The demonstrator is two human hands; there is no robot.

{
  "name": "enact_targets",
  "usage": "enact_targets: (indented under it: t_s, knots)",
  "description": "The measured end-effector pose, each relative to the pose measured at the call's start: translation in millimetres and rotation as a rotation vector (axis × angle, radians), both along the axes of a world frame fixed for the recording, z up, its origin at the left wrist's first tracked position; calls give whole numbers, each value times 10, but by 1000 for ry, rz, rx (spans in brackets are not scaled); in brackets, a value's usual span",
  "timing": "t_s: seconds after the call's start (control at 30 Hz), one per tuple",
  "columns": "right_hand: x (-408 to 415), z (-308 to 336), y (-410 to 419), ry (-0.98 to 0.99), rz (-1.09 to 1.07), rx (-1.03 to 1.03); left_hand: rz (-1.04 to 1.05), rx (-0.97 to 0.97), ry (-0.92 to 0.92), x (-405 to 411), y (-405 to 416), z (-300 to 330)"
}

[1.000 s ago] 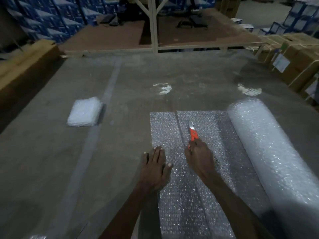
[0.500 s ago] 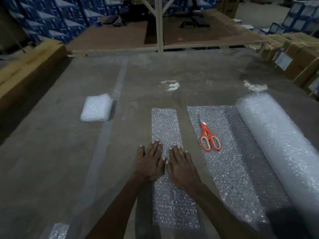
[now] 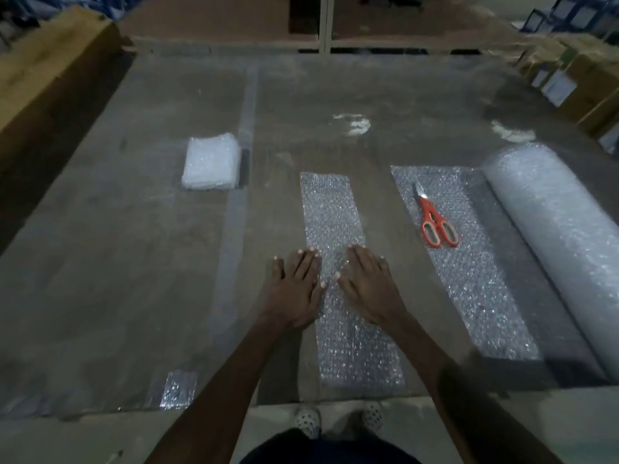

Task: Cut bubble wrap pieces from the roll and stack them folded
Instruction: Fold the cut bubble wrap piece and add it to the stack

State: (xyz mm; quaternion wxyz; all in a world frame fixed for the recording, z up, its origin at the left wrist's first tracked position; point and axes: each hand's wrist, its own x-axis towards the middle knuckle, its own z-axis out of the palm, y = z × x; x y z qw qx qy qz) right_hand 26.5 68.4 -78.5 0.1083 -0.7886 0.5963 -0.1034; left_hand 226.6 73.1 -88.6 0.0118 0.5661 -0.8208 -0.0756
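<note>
Both hands lie flat on the cut strip (image 3: 338, 249) of bubble wrap, fingers straight and pressing down, gripping nothing: the left hand (image 3: 296, 289) sits on the strip's left edge, partly on the bare table (image 3: 134, 262), and the right hand (image 3: 368, 286) on its right edge, thumbs nearly meeting over the middle. The forearms reach forward from the near edge, angled inward toward each other. The step in hand looks like folding this strip; to do it well, it would help to keep one palm pinning the middle while the other brings the near end over to the far end, edges matched, then press the crease so the springy wrap does not open. Just right of the strip, apart from it, lies the unrolled sheet (image 3: 475, 296) with the orange scissors (image 3: 435, 219) resting on it, and beyond that the roll (image 3: 552, 236). The stack (image 3: 211, 164) of folded pieces sits well away, far left.
</note>
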Motion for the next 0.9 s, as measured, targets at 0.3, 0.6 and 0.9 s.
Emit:
enact_targets:
  t_s: [0.3,0.6,0.9]
  knots:
    - [-378,70,891,-286,175,-221,25,-3,75,13,44,-54]
    - [-561,3,1141,-235,412,-71,64,-64,129,-14,164,24]
    - [-588,200,815,-537,309,143,141,144,851,-54,580,252]
